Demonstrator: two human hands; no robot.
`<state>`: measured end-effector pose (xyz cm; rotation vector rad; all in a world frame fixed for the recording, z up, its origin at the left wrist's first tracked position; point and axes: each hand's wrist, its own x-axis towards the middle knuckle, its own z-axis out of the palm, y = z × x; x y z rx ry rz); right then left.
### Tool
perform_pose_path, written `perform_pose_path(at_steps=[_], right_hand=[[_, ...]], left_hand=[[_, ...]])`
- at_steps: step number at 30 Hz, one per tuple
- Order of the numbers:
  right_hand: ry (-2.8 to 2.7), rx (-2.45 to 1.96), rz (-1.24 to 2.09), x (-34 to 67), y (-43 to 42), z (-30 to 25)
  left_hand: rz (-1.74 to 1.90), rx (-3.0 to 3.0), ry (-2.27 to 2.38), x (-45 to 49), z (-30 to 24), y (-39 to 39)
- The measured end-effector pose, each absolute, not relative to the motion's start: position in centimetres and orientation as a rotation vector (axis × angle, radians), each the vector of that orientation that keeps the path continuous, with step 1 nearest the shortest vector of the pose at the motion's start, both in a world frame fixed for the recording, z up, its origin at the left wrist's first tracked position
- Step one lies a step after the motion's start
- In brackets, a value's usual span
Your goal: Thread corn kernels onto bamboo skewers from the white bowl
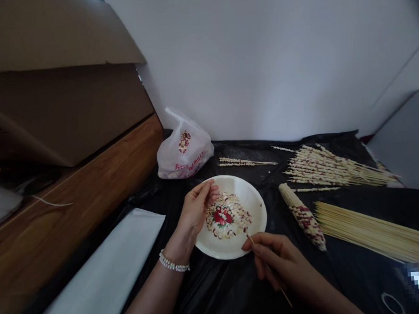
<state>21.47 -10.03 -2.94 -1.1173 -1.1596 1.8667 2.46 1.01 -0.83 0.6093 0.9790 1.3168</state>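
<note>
My left hand (197, 207) reaches into a white plate (255, 206) of pale and dark red kernels (227, 216), fingers curled together over the pile at the plate's left side. What those fingers hold is hidden. A pearl bracelet (173, 263) circles that wrist. My right hand (278, 259) pinches a thin bamboo skewer (287, 298) at the plate's near rim, its tip pointing toward the kernels.
A heap of threaded skewers (324, 169) lies at the back right, two more (245, 162) behind the plate. A bundle of threaded skewers (303, 216) and bare sticks (373, 232) lie right. A plastic bag (184, 151), cardboard box (59, 90) and wooden ledge (73, 198) stand left.
</note>
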Motion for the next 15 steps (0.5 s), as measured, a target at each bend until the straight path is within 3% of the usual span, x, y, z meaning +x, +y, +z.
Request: perform_pose_path(at_steps=[7, 15], right_hand=[[-1.227, -1.118, 1.881, 21.42, -10.14, -3.06], [-1.144, -1.112, 1.924, 21.29, -10.35, -2.85]], left_hand=[[1.169, 0.299, 0.709, 1.64, -0.63, 1.42], [1.158, 0.199, 0.72, 1.74, 0.12, 1.2]])
